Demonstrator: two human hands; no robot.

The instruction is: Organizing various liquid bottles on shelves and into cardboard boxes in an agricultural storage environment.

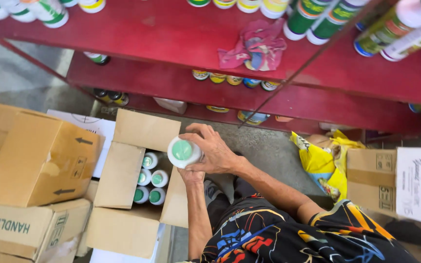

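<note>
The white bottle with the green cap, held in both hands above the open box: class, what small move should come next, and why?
Probably lift the white bottle up toward the red shelf. Both the right hand and the left hand already grip it clear of the open cardboard box, and similar bottles stand on that shelf, with bare space beside the rag.

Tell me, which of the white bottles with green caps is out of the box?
The white bottle held in both hands, left hand beneath and right hand around it. The other green-capped bottles stand inside the open cardboard box.
</note>
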